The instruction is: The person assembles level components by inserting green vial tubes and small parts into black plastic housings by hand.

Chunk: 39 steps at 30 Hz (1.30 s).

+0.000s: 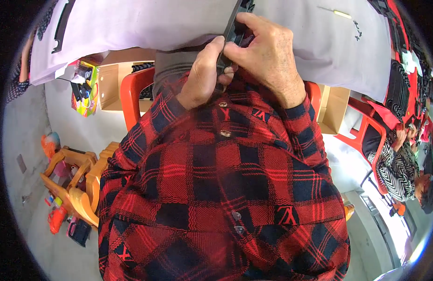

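A long black plastic-looking part (232,29) slants up past the top edge of the view, at the near edge of the cloth-covered table (188,21). My left hand (204,75) is closed around its lower end, thumb along its side. On the part's right side my right hand (271,56) grips it, with the thumb and bent forefinger against it. The fingertips and whatever lies between them are partly hidden. Right of my hands, on the cloth, lie a thin tool with a pale yellow handle (342,14) and several small black pieces (357,32).
Another black strip (62,28) lies at the table's left. Below stand cardboard boxes (109,86) (331,108) holding black parts on the left, and a colourful bag (87,91). Red chair arms (132,93) flank me. A wooden chair (78,187) is lower left; other people (399,164) sit right.
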Tool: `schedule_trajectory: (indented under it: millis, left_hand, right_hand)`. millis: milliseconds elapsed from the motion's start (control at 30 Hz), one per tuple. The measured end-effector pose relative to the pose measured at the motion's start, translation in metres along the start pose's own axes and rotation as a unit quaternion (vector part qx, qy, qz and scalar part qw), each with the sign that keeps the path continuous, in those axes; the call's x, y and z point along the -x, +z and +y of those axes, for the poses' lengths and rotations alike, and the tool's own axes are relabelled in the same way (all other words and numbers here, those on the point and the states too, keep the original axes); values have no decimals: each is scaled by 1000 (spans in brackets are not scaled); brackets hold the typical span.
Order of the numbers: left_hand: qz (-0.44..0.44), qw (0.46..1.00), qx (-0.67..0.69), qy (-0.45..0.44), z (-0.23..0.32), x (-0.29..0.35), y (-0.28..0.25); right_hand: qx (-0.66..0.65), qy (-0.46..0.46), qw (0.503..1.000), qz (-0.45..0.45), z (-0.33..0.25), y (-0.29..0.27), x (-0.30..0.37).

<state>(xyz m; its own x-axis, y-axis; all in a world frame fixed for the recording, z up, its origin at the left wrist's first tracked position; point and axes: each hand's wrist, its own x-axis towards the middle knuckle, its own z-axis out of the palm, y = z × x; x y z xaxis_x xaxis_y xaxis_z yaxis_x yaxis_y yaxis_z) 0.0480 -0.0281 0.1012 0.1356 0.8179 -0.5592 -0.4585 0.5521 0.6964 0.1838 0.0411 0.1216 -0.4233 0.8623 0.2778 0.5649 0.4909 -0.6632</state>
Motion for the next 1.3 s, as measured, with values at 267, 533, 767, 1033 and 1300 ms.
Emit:
schedule_trajectory:
  millis: [267,533,767,1033,1300]
  left_hand:
    - [-24,999,-2,35,-8,-7,-5]
    - [-9,970,-208,123,21,-4,-4]
    - [62,917,-335,209,17,-25,-12]
    - [40,920,-325,217,19,-21,-14]
    - [14,883,-419,213,29,-17,-24]
  right_hand:
    - [-23,-4,1000,-16,3,-2,-1]
    - [-6,2,999,-33,-1,5,-1]
    - [27,-10,998,-55,-6,-2,-3]
    - [17,-40,984,-172,-7,-25,-15]
    - [-17,-35,979,-199,-8,-32,-19]
